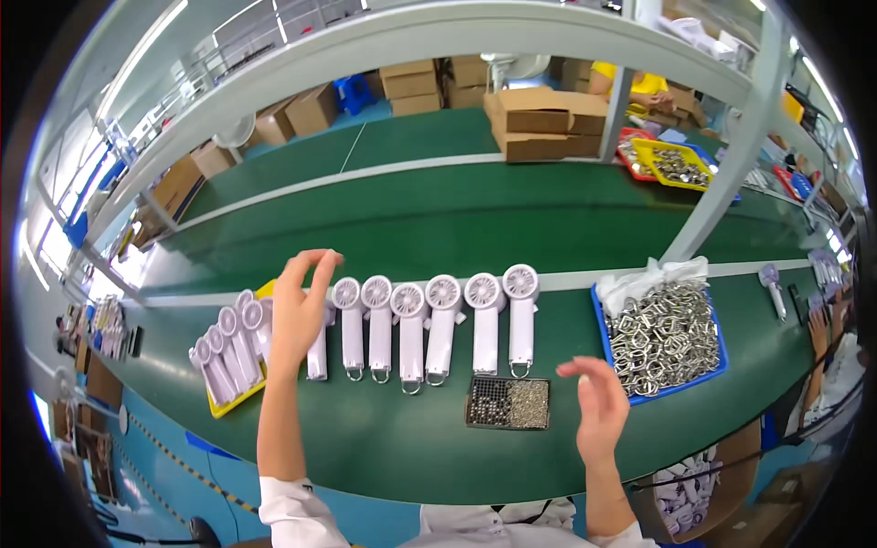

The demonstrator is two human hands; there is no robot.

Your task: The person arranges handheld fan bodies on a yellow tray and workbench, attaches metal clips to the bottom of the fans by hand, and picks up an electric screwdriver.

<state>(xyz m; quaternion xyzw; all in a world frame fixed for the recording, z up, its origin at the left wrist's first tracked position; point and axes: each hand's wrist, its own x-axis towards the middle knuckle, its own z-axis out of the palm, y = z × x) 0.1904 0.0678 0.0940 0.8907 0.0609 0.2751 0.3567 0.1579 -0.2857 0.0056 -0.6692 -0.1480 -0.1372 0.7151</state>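
Observation:
Handheld fans (pixel 408 338) in pale lilac stand out in a row, round heads away from me and handles toward me. Several carry a metal ring at the handle's end. My left hand (pixel 306 297) is over the leftmost fan of the row, hiding part of it; its fingers are bent, a gap shows between them, and I see nothing held. My right hand (pixel 600 406) hovers between the small black parts tray (pixel 468 411) and the blue tray (pixel 723 352), thumb and fingers apart. That black tray holds small dark and silvery pieces; the blue one is heaped with metal clasps (pixel 665 338).
At left, a yellow tray (pixel 221 411) holds more fans. White crumpled wrapping (pixel 653 281) lies on the blue tray's far edge. A metal frame post (pixel 731 155) rises at right. Beyond stand a cardboard box (pixel 548 123) and a yellow tray of metal parts (pixel 681 183). Other people work nearby.

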